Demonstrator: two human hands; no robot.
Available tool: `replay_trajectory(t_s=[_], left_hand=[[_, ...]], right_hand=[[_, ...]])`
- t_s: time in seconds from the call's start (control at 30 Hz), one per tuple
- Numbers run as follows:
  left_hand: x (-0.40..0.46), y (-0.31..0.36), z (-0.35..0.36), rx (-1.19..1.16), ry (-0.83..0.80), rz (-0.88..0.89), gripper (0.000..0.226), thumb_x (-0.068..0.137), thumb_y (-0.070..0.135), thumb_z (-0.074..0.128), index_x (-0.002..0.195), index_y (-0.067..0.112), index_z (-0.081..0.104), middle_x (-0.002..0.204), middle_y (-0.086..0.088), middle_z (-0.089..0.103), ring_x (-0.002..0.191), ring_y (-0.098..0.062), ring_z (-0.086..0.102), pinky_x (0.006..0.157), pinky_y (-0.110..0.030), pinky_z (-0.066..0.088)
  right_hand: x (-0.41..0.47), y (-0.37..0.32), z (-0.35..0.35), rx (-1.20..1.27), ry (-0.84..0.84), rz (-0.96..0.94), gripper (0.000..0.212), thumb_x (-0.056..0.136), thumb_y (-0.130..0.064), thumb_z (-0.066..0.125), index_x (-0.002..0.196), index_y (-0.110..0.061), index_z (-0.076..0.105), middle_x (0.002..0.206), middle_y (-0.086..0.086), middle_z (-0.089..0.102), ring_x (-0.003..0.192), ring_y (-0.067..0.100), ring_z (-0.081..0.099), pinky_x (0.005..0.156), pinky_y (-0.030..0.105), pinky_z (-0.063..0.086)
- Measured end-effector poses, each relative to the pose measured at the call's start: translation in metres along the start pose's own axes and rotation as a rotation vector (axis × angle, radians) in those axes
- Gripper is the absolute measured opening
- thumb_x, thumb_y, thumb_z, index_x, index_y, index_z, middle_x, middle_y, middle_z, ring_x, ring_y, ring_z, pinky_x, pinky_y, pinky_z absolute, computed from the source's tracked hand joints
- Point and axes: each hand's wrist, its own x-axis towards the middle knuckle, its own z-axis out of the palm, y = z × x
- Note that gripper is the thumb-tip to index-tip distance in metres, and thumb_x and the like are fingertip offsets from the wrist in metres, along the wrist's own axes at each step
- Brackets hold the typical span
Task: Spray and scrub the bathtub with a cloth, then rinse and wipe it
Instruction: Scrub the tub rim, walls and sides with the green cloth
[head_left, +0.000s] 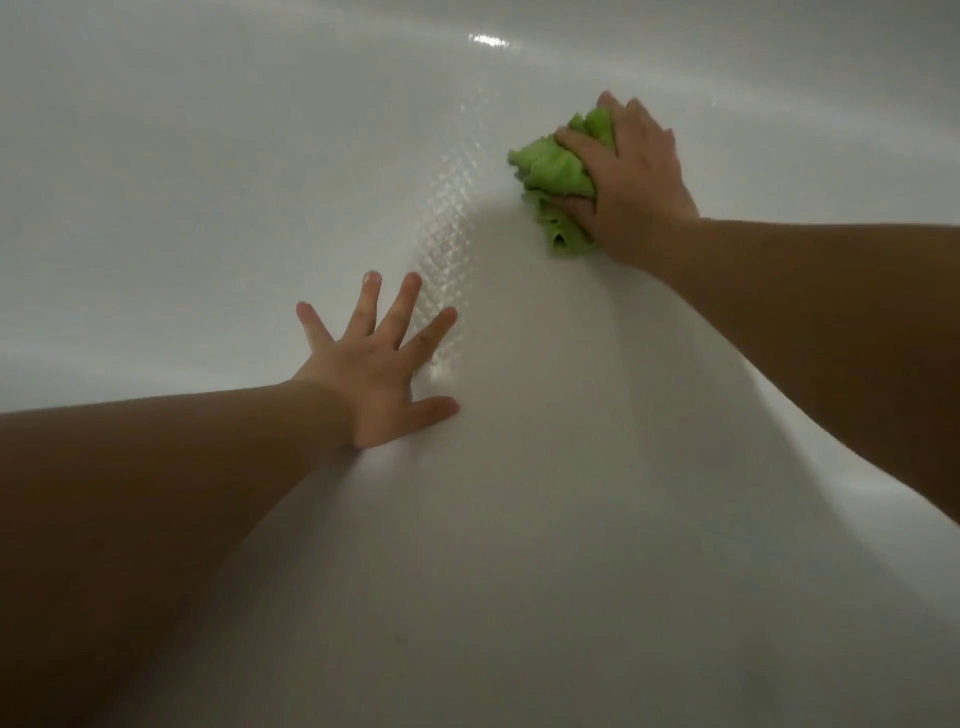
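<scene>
your green cloth (553, 174) is bunched into a crumpled wad, pressed against the white bathtub (234, 156) where floor curves up into wall. the tub's floor shows a glossy strip of diamond-patterned texture.

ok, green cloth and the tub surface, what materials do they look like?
Green cloth: soft, nappy fabric, likely microfibre or terry; it bunches into folds under the right hand. Bathtub: smooth glossy white, acrylic or enamel, can't tell; specular highlights, plus an embossed diamond anti-slip patch.

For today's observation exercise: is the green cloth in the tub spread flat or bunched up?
Bunched up. The green fabric cloth shows crumpled folds bulging from under the right hand, whose fingers grip it against the white bathtub.
</scene>
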Motion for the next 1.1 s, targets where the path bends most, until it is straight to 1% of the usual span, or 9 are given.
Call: replay_trajectory(t_s=[0.1, 0.3, 0.4, 0.53, 0.6, 0.73, 0.9, 1.03, 1.1], left_hand=[[0.004, 0.002, -0.002, -0.005, 0.025, -0.011, 0.098, 0.075, 0.097, 0.008, 0.148, 0.049, -0.038, 0.158, 0.002, -0.048, 0.148, -0.034, -0.040, 0.108, -0.085, 0.000], [0.011, 0.013, 0.003, -0.030, 0.137, -0.059, 0.105, 0.072, 0.102, 0.007, 0.149, 0.046, -0.037, 0.162, 0.001, -0.042, 0.150, -0.034, -0.038, 0.110, -0.083, -0.001], [0.015, 0.019, 0.005, -0.063, 0.178, -0.083, 0.107, 0.072, 0.102, 0.009, 0.149, 0.044, -0.037, 0.163, -0.001, -0.041, 0.149, -0.035, -0.038, 0.113, -0.079, -0.006], [0.021, 0.022, 0.006, -0.065, 0.244, -0.076, 0.105, 0.076, 0.100, 0.006, 0.154, 0.041, -0.033, 0.164, -0.004, -0.038, 0.150, -0.034, -0.036, 0.118, -0.074, -0.008], [0.023, 0.023, 0.005, -0.060, 0.261, -0.066, 0.104, 0.078, 0.099, 0.005, 0.156, 0.039, -0.030, 0.166, -0.005, -0.036, 0.151, -0.034, -0.034, 0.119, -0.072, -0.007], [0.026, 0.024, 0.004, -0.060, 0.286, -0.065, 0.104, 0.080, 0.097, 0.005, 0.160, 0.036, -0.022, 0.167, -0.005, -0.032, 0.153, -0.033, -0.030, 0.120, -0.071, -0.005], [0.030, 0.028, 0.006, -0.072, 0.326, -0.060, 0.104, 0.084, 0.094, 0.011, 0.164, 0.031, -0.012, 0.170, -0.007, -0.021, 0.156, -0.033, -0.023, 0.121, -0.070, -0.003], [0.034, 0.028, 0.007, -0.056, 0.339, -0.053, 0.105, 0.085, 0.093, 0.012, 0.164, 0.029, -0.011, 0.171, -0.007, -0.019, 0.157, -0.032, -0.022, 0.122, -0.069, -0.002], [0.037, 0.030, 0.006, -0.043, 0.341, -0.053, 0.106, 0.084, 0.094, 0.011, 0.164, 0.029, -0.014, 0.170, -0.006, -0.022, 0.156, -0.031, -0.023, 0.122, -0.069, -0.002]], right_hand=[[-0.038, -0.023, 0.019, 0.040, -0.002, -0.107, 0.077, 0.093, -0.074, 0.040, 0.158, -0.032, 0.032, 0.165, 0.019, 0.029, 0.149, 0.049, 0.027, 0.119, 0.067, 0.025], [-0.108, -0.017, 0.034, 0.008, -0.115, -0.607, 0.071, 0.097, -0.072, 0.042, 0.155, -0.030, 0.047, 0.164, 0.012, 0.037, 0.149, 0.041, 0.035, 0.120, 0.056, 0.026], [-0.025, 0.028, 0.013, -0.092, 0.030, -0.405, 0.068, 0.096, -0.068, 0.046, 0.150, -0.027, 0.052, 0.158, 0.019, 0.043, 0.142, 0.047, 0.041, 0.115, 0.056, 0.033], [0.038, 0.058, -0.027, -0.056, 0.094, -0.110, 0.070, 0.100, -0.057, 0.053, 0.161, -0.028, 0.032, 0.171, 0.013, 0.013, 0.157, 0.041, 0.010, 0.126, 0.059, 0.010], [0.023, 0.045, -0.016, -0.071, 0.133, -0.092, 0.070, 0.097, -0.050, 0.059, 0.159, -0.027, 0.036, 0.168, 0.013, 0.021, 0.154, 0.044, 0.020, 0.123, 0.061, 0.019], [-0.092, 0.005, 0.024, 0.036, 0.044, -0.440, 0.071, 0.089, -0.054, 0.067, 0.151, -0.024, 0.052, 0.159, 0.015, 0.042, 0.144, 0.046, 0.038, 0.116, 0.058, 0.031], [-0.150, 0.013, 0.036, 0.052, -0.147, -0.740, 0.063, 0.094, -0.054, 0.065, 0.151, -0.030, 0.053, 0.162, 0.009, 0.041, 0.149, 0.038, 0.036, 0.122, 0.054, 0.025], [-0.042, 0.082, 0.002, -0.053, -0.002, -0.332, 0.060, 0.095, -0.046, 0.067, 0.150, -0.030, 0.052, 0.156, 0.017, 0.045, 0.142, 0.046, 0.042, 0.116, 0.057, 0.035], [-0.008, 0.110, -0.023, -0.049, 0.067, -0.126, 0.068, 0.095, -0.052, 0.062, 0.156, -0.032, 0.039, 0.165, 0.017, 0.029, 0.150, 0.046, 0.027, 0.122, 0.058, 0.024]])
